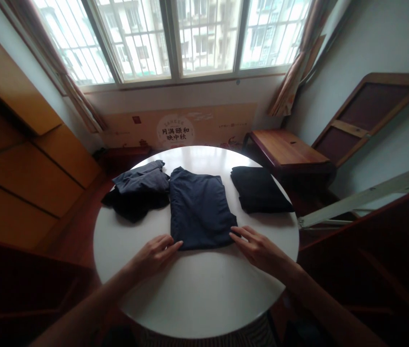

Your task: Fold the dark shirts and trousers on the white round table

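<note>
A dark blue garment (200,209), folded into a rough rectangle, lies flat on the middle of the white round table (197,294). At its near left corner is my left hand (157,251), with the thumb reaching onto the cloth and the fingertips at its side edge. My right hand (255,246) touches the near right corner, its fingers stretched out and apart. Both hands look open, resting at the cloth rather than wrapped round it. The far edge of the garment is uneven, and its exact kind does not show.
Left of it lies a loose heap with a grey garment (141,177) over a black garment (135,202). A folded black garment (260,189) lies at the right. Beyond the table stand a wooden stool (287,147) and a printed panel (215,118) under the window.
</note>
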### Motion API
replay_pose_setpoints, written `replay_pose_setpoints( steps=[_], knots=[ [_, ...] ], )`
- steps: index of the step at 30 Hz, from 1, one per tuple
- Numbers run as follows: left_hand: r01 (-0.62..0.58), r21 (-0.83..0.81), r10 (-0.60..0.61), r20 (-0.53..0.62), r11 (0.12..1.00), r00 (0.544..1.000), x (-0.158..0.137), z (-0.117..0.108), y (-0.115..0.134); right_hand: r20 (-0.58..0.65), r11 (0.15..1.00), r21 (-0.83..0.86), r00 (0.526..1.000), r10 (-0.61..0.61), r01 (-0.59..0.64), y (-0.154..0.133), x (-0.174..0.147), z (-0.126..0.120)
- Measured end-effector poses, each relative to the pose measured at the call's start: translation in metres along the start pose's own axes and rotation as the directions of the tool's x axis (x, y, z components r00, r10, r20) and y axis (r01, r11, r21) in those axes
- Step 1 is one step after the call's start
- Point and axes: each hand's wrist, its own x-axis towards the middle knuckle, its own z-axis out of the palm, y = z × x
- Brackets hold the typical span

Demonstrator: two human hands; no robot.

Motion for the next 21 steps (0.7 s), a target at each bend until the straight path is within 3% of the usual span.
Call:
replay_pose_setpoints(
  steps=[5, 10, 16, 21],
  knots=[
    [-0.034, 0.088, 0.037, -0.024, 0.996, 0.999, 0.001, -0.002, 0.002, 0.02, 0.991, 0.13, 0.999, 0.033, -0.035, 0.002, 0.004, -0.008],
    [-0.032, 0.127, 0.039, -0.059, 0.991, 0.997, -0.001, 0.0, 0.007, -0.001, 0.994, 0.106, 0.999, -0.039, 0.039, 0.01, 0.001, -0.001],
    [0.22, -0.075, -0.224, -0.051, 0.973, 0.973, 0.006, 0.014, 0.012, -0.024, 0.993, 0.08, 0.996, -0.087, 0.088, 0.01, 0.007, 0.0],
    [0.271, -0.15, -0.277, -0.023, 0.951, 0.961, 0.003, 0.014, 0.012, -0.078, 0.97, 0.244, 0.997, 0.016, 0.003, 0.01, 0.001, -0.002]
  ],
)
